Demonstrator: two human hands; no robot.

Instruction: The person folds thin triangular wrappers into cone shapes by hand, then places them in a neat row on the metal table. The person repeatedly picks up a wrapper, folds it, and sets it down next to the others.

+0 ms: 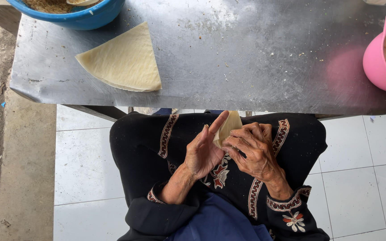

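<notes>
Over my lap, below the table's near edge, both hands hold one pale dough wrapper (229,126) folded into a cone. My left hand (204,151) cups it from the left with fingers straight. My right hand (252,149) curls its fingers around the wrapper's right side. On the metal table (246,58) lies a stack of pale quarter-round wrappers (123,60), left of centre.
A blue bowl (86,18) with brown crumbly filling sits at the table's far left corner. A pink tub (378,62) holding a pale paste stands at the right edge. White floor tiles (362,178) lie below, with bare concrete (18,169) to the left.
</notes>
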